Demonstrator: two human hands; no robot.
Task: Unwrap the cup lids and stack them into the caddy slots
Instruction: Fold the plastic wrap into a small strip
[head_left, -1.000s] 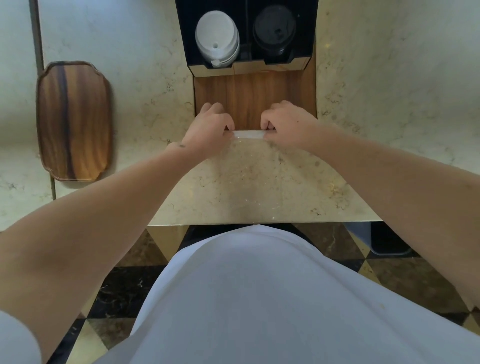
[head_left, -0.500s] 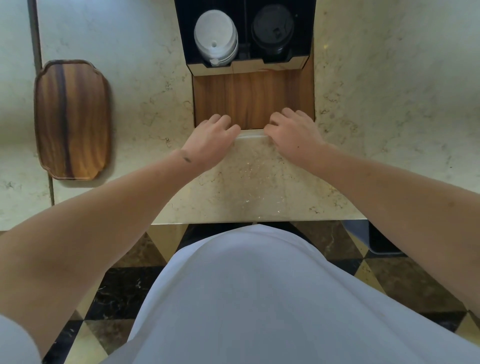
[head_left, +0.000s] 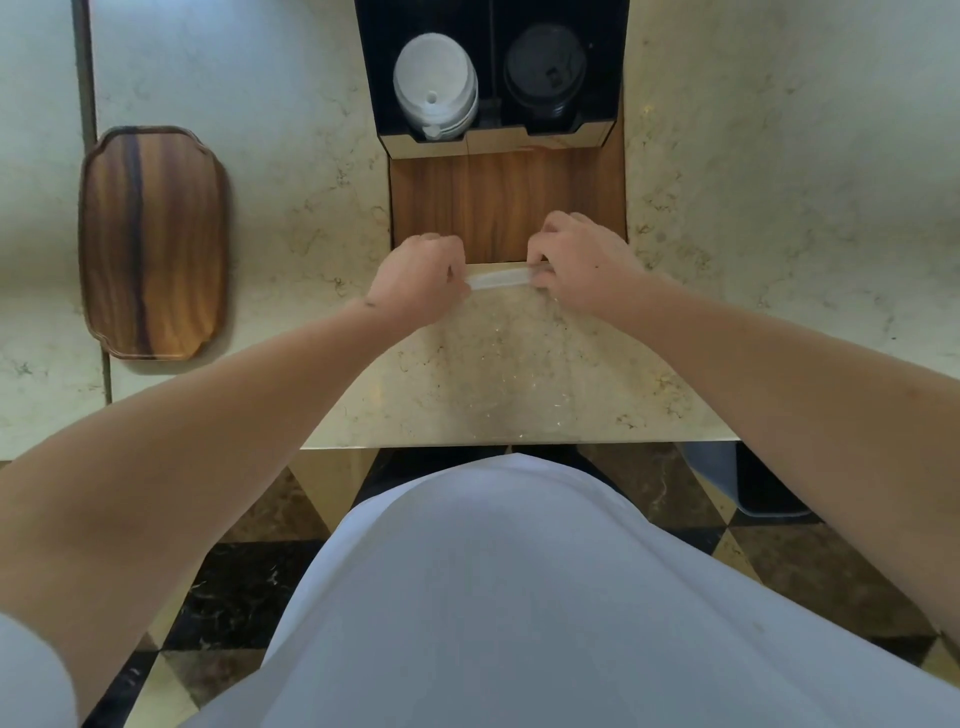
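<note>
Both hands are curled again, where half a second ago their fingers lay flat. The left hand (head_left: 415, 280) and right hand (head_left: 584, 262) each pinch an end of a clear wrapper (head_left: 496, 278), whose top edge is bunched into a pale strip between them; the rest of it lies flat toward the surface's (head_left: 779, 208) near edge. Beyond them, at the far edge, the caddy (head_left: 506, 176) holds white lids (head_left: 435, 85) in its left slot and black lids (head_left: 544, 70) in its right. A wooden tray (head_left: 153, 241) sits toward the left edge. No writing is readable.
</note>
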